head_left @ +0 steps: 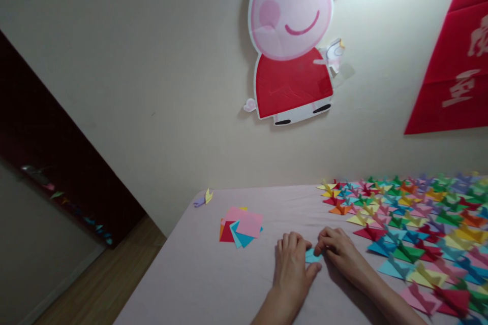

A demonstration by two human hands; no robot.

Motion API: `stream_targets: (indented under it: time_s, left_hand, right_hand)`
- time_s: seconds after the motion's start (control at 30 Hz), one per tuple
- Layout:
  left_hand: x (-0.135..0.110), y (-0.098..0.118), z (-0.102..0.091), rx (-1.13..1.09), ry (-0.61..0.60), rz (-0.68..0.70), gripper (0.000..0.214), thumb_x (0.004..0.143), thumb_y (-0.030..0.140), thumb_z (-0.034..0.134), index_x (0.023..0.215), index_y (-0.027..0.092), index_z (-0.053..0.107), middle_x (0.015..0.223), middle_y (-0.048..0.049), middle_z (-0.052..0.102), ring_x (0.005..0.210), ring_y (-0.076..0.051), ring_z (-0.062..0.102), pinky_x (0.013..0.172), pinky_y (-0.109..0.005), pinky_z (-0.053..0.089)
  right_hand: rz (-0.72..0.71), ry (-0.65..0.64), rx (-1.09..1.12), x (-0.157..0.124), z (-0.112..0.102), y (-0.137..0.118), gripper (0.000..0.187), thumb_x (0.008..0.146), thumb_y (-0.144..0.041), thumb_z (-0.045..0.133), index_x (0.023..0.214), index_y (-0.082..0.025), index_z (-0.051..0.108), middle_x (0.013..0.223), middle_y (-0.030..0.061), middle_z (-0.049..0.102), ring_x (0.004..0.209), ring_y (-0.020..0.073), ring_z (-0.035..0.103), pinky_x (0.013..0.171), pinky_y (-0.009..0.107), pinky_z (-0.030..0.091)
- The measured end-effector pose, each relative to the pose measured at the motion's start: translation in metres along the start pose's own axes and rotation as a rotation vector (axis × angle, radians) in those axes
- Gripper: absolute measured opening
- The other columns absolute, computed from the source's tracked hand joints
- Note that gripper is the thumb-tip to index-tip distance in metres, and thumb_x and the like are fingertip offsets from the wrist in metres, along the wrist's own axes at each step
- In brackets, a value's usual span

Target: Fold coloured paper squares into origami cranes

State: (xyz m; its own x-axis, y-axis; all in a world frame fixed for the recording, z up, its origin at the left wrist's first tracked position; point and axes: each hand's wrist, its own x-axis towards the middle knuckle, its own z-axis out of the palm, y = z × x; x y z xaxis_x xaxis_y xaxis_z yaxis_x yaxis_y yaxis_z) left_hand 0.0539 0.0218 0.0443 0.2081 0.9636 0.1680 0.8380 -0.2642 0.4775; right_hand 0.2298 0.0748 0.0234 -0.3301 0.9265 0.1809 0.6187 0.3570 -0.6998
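Observation:
A small folded piece of light blue origami paper (313, 256) lies on the cloth-covered surface between my two hands. My left hand (292, 264) rests over its left side, thumb along the near edge and fingers curled towards the far side, holding it down. With fingers pinched together, my right hand (337, 251) grips the paper's right end. My fingers partly cover the paper, so its exact fold cannot be made out.
Left of my hands lies a loose stack of coloured paper squares (249, 223). Many folded paper cranes (409, 251) stand in rows at the right. Yellow and purple folded pieces (204, 199) sit at the far left corner. A wall with a pig cutout (293, 81) rises behind.

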Motion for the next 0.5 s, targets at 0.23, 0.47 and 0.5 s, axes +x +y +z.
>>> stream_targets:
  time_s: [0.23,0.47,0.5]
  left_hand:
    - [0.002,0.0,0.002,-0.053,-0.009,-0.02,0.027,0.087,0.033,0.07,0.109,0.025,0.058,0.113,0.0003,0.058,0.106,-0.022,0.048,0.093,-0.035,0.036]
    - [-0.014,0.008,-0.014,0.049,0.021,0.13,0.017,0.093,0.027,0.062,0.109,0.027,0.059,0.119,0.0005,0.059,0.11,-0.022,0.048,0.097,-0.037,0.038]
    - [-0.017,0.008,-0.015,0.089,0.01,0.15,0.019,0.093,0.027,0.06,0.112,0.026,0.059,0.121,-0.0002,0.059,0.112,-0.022,0.048,0.099,-0.038,0.038]
  right_hand:
    - [-0.008,-0.008,-0.062,-0.003,-0.01,-0.004,0.027,0.073,-0.016,0.048,0.065,-0.024,0.072,0.085,0.0066,0.065,0.087,0.026,0.054,0.082,0.04,0.043]
    - [-0.053,0.098,-0.075,-0.004,-0.007,-0.016,0.018,0.076,-0.013,0.047,0.076,-0.022,0.063,0.083,0.0048,0.065,0.086,0.0243,0.053,0.081,0.038,0.042]
    - [-0.056,0.105,-0.078,-0.004,-0.005,-0.018,0.016,0.078,-0.014,0.048,0.076,-0.021,0.062,0.084,0.0048,0.065,0.087,0.0243,0.053,0.08,0.037,0.042]
